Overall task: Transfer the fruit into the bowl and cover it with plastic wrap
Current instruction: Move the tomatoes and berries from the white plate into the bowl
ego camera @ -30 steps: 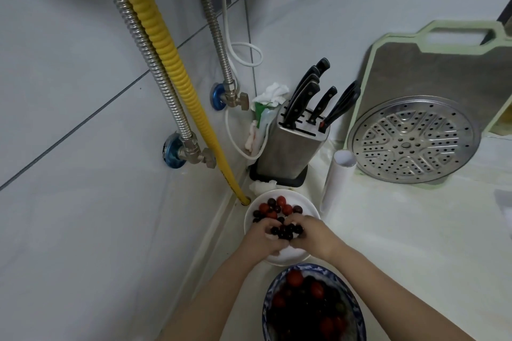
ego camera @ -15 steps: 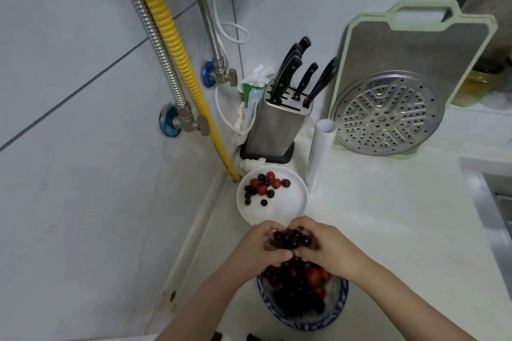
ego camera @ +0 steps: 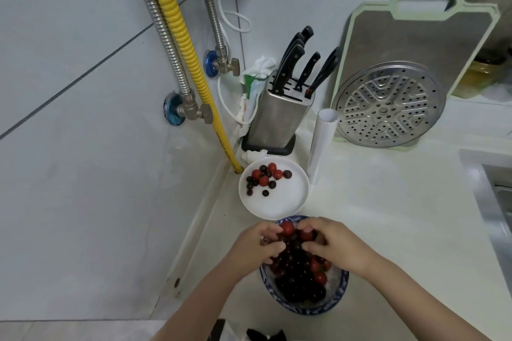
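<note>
Where both hands [ego camera: 297,246] hovered higher before, now lowered into bowl [ego camera: 339,292], fruit [ego camera: 297,271] released.

head cam | above, facing down-forward | close over counter [ego camera: 388,216]

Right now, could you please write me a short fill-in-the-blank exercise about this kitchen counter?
1. Both hands, left hand and right hand, are over the blue patterned ___.
2. The round white plate still holds a few ___.
3. The black-handled knives stand in a ___ block.

Missing: bowl; fruits; steel
</note>
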`<state>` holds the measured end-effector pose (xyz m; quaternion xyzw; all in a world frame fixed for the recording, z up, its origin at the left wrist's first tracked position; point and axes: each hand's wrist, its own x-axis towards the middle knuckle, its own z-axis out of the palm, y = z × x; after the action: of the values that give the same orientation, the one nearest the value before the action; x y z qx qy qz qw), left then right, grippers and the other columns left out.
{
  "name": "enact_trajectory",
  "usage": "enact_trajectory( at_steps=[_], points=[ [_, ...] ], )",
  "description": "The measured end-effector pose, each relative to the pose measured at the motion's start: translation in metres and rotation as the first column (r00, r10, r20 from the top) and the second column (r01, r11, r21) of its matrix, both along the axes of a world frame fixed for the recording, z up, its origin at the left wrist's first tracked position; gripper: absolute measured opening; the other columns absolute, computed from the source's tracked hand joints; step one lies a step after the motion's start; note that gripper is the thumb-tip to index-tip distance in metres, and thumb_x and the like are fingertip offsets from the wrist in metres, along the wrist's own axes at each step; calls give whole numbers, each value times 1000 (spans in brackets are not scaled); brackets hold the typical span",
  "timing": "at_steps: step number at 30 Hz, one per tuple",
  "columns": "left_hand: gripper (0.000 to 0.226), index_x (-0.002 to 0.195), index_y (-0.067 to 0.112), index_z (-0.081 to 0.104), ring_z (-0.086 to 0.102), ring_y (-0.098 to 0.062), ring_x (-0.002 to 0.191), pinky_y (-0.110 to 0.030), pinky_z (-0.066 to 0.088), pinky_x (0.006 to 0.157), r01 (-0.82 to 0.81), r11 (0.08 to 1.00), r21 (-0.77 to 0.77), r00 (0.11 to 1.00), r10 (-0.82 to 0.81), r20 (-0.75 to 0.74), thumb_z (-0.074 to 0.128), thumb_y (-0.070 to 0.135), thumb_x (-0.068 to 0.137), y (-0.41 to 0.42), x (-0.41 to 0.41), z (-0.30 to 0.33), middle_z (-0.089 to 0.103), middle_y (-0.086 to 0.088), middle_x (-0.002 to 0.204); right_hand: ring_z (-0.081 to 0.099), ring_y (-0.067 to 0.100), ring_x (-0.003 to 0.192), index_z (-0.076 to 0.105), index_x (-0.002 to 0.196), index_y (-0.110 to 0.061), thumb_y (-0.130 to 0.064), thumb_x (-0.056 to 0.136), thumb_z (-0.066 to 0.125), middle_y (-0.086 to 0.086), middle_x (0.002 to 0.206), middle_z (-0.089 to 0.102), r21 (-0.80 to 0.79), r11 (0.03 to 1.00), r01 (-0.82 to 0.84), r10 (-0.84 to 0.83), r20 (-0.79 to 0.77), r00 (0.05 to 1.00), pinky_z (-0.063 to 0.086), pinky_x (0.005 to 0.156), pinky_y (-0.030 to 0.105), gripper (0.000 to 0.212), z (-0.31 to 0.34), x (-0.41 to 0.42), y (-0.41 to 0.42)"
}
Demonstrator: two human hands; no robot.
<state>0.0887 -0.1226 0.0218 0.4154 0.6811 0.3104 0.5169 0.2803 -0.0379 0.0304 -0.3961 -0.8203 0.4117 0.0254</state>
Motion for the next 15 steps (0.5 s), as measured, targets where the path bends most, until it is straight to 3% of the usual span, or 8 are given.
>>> enact_trajectory(
  at_steps=[4, 10, 15],
  points=[
    [24, 112, 18, 59, 62, -10, 71, -22, 54, 65, -49, 999, 11, 997, 50, -61, 63, 19, 89, 21, -15, 6, 62, 0, 97, 57, 5, 88, 57, 119, -25, -24, 88, 61, -6, 111, 59, -11, 998, 62, -62, -29, 998, 40, 76, 3, 31, 5, -18, 25],
    [32, 122, 16, 54, 60, -13, 73, -26, 53, 69, -109, 994, -17, 980, 105, -169, 60, 21, 91, 63, -39, 6, 58, -3, 103, 55, 16, 94, 56, 122, -19, -19, 88, 62, 2, 115, 55, -19, 996, 89, -88, 14, 996, 40, 88, 18, 35, 1, -54, 73],
    [47, 134, 14, 48, 59, -22, 101, -36, 53, 87, -88, 995, -53, 964, 71, -258, 60, 24, 89, 92, -50, -2, 55, -6, 123, 53, 20, 113, 48, 132, -14, -20, 88, 60, 7, 134, 51, 40, 999, 2, -7, 141, 990, 38, 100, 24, 46, -11, -76, 108]
  ],
)
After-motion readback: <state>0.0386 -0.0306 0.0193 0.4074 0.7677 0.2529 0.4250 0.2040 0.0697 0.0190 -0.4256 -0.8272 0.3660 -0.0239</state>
